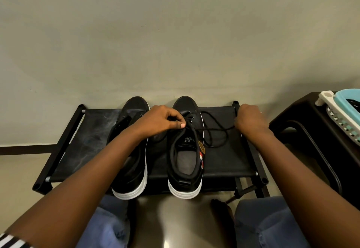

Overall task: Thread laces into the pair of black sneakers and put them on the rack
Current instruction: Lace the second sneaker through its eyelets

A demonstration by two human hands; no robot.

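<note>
Black sneakers sit side by side on the top shelf of the rack [93,144], toes toward the wall [175,33], white-soled heels hanging slightly over the near edge. The left sneaker [129,177] is largely covered by the left forearm, which lies across it. The right sneaker [186,150] shows its open collar and grey insole, with a coloured patch on its outer side. The left hand [161,120] hovers over the gap between the two shoes, its thumb and curled fingers pinching the black lace [212,130] right at the upper eyelets of the right sneaker, so the shoe lies just below and to the right of that grip. From there the lace runs out to the right in loose loops over the shelf fabric and reaches the right hand [250,120]. That hand is at the right edge of the rack with its fingers curled under and the lace running into them; the fingertips are hidden, so the pinch itself is not seen. Beside the rack on the right stands a dark stool [303,123] with a white and teal basket [342,109] on it. The person's jeans-clad knees [268,226] are in the foreground.
</note>
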